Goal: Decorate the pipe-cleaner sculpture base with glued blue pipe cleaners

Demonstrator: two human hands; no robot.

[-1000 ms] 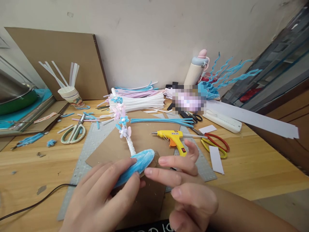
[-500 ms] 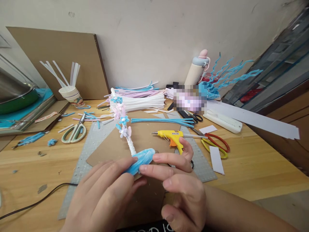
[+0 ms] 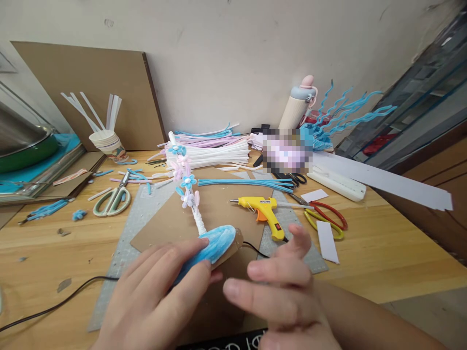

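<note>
My left hand [image 3: 156, 296] grips a blue fuzzy oval piece [image 3: 215, 243] with a cardboard back. A white wrapped stem with blue, white and pink flowers [image 3: 188, 187] rises from it toward the back. My right hand [image 3: 288, 291] hovers just right of the blue piece, fingers spread and holding nothing. A yellow hot glue gun [image 3: 264, 209] lies on the cardboard sheet [image 3: 219, 204] just beyond my right hand, its black cord [image 3: 255, 249] running under my fingers.
Green-handled scissors [image 3: 111, 200] lie at left, red and yellow scissors [image 3: 324, 216] at right. A bundle of white, pink and blue pipe cleaners [image 3: 211, 150] lies at the back. Paper cups [image 3: 105, 141], a bottle [image 3: 297, 104] and a leaning cardboard board [image 3: 83, 87] stand near the wall.
My right hand has drawn back from the blue piece toward me and its fingers have spread. My left hand keeps its hold and the piece has barely moved.
</note>
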